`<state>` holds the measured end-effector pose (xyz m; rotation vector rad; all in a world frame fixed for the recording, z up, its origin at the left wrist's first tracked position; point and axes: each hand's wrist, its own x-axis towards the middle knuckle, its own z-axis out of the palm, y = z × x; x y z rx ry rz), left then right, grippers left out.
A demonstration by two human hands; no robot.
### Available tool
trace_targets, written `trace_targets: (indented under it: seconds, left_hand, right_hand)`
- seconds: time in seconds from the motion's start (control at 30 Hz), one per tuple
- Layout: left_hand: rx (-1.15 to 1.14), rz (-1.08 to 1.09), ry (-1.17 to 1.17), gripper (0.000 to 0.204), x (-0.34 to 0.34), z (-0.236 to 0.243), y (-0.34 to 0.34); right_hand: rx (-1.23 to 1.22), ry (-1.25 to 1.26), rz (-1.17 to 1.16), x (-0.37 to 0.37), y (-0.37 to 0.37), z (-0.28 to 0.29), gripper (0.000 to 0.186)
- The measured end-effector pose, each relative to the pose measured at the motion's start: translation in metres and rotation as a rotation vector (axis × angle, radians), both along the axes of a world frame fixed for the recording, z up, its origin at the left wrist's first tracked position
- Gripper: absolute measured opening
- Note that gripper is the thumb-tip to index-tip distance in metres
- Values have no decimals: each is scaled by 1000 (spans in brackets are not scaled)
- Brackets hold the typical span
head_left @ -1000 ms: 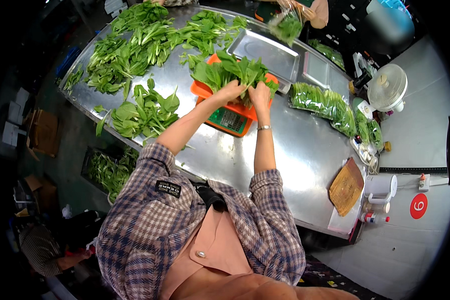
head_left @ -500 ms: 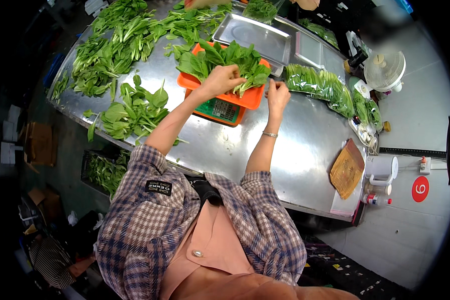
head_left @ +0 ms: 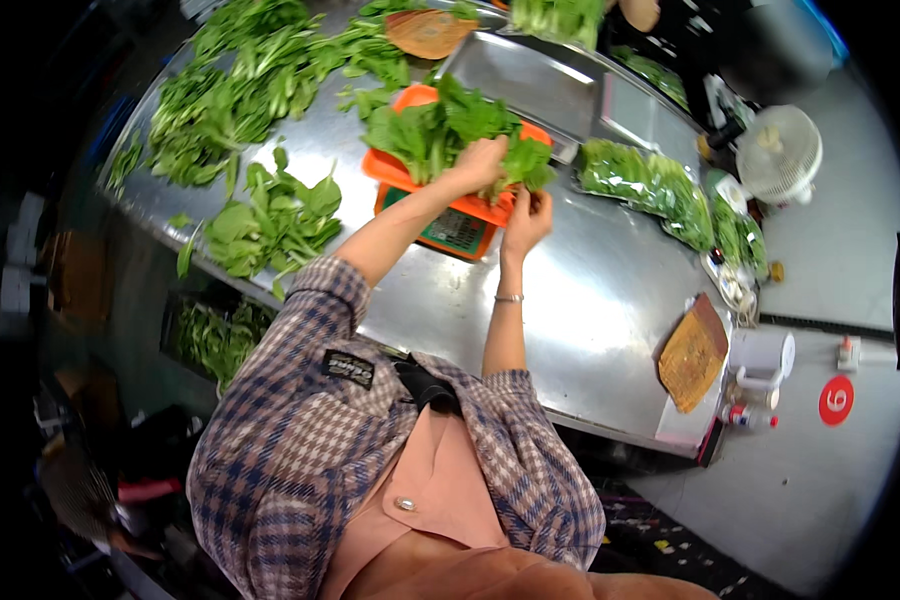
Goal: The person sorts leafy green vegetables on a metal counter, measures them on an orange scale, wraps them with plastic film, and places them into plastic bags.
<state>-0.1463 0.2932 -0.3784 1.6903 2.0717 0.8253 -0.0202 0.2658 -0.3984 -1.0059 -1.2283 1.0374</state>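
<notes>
- Steel counter (head_left: 590, 300) carries loose greens (head_left: 270, 215) and an orange tray (head_left: 475, 205).
- Left hand (head_left: 482, 163) grips tray greens (head_left: 440, 130).
- Right hand (head_left: 526, 218) half-curled, fingers touching leaves at the tray's edge.

Big steel table (head_left: 610, 300), pretty crowded: loose leafy greens (head_left: 240, 90), a green scale (head_left: 450, 228), metal trays (head_left: 530, 80), bagged greens (head_left: 650, 185), a woven mat (head_left: 692, 355).

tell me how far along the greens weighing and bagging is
Done: several filled bags lie at the right of the table. In hand: the left hand presses a bunch of greens in the orange tray on the scale; the right hand touches its edge. Left: loose greens piles at the left remain unbagged.
</notes>
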Motion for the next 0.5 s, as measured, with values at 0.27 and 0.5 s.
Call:
trace_targets:
  seconds: [0.27,0.5]
  left_hand:
    - [-8,-80,42,25,3,7,-29]
    - [657,443,297,33,-128,-28,-223]
  right_hand:
    - [-106,-419,912,5,-137,-40,11]
    - [490,-911,888,-62,-167,-76,91]
